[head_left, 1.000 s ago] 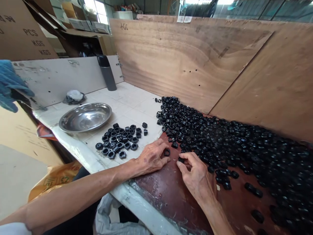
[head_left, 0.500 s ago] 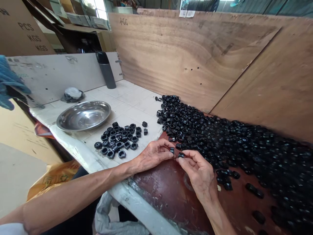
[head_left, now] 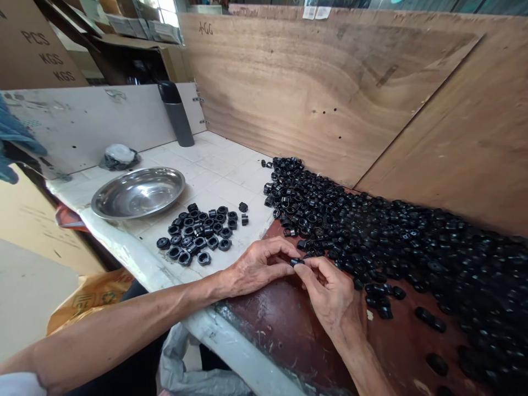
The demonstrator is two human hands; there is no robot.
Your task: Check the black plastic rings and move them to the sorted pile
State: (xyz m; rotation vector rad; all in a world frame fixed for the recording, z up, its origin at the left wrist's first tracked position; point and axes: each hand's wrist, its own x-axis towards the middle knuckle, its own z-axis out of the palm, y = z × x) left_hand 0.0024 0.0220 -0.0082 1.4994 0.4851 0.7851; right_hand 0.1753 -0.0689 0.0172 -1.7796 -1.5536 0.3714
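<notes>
Over the dark red board (head_left: 272,324), my left hand (head_left: 262,264) pinches a small black part (head_left: 296,262) between thumb and fingers. My right hand (head_left: 330,286) grips black plastic at the same spot, and the fingertips of both hands almost meet. Whether one piece or two joined pieces are held there is hidden by the fingers. Just beyond my fingers lies the edge of a large heap of black parts (head_left: 371,231). Left of my left hand, a smaller group of black ring-shaped parts (head_left: 200,230) rests on the white surface.
A shallow steel bowl (head_left: 138,192) sits at the left, with a dark flask (head_left: 177,115) behind it and a plastic-wrapped bundle (head_left: 119,157) beside it. Plywood (head_left: 309,82) walls the back. Several loose black parts lie on the board at the right.
My hands have come together. The two black pieces, held apart before, now meet or overlap between my fingertips. The view has shifted slightly.
</notes>
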